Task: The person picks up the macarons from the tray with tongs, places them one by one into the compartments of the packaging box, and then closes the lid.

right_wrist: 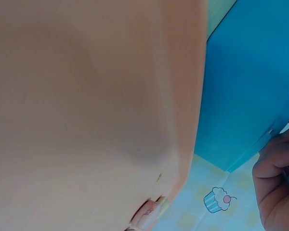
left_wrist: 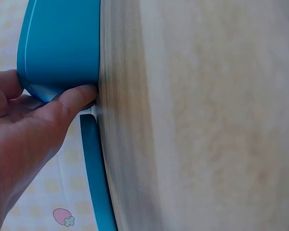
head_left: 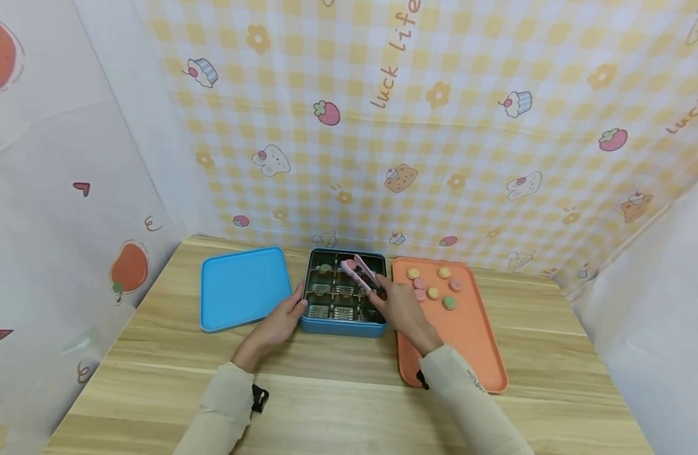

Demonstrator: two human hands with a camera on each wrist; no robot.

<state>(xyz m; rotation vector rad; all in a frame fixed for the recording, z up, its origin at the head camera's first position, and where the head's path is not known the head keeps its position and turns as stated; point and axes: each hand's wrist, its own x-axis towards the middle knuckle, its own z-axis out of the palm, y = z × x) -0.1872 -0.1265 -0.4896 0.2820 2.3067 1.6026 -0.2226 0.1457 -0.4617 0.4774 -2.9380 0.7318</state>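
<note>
In the head view a blue box (head_left: 343,327) holds a dark tray with several compartments. A green macaron (head_left: 324,268) sits in its back left compartment. My left hand (head_left: 283,314) holds the box's left side, thumb at the rim and fingers along the wall; the left wrist view shows them at a rounded corner. My right hand (head_left: 404,308) grips pink tongs (head_left: 360,276) over the box. Between the tong tips, at the back middle compartment, is a pink macaron (head_left: 351,264). In the right wrist view only part of the right hand (right_wrist: 279,178) shows, beside the box.
Right of the box lies an orange tray (head_left: 468,347) with several yellow, pink and green macarons near its back. A blue lid (head_left: 243,287) lies on the wooden table (head_left: 320,404) to the left. A checked cloth (head_left: 474,158) hangs behind the table.
</note>
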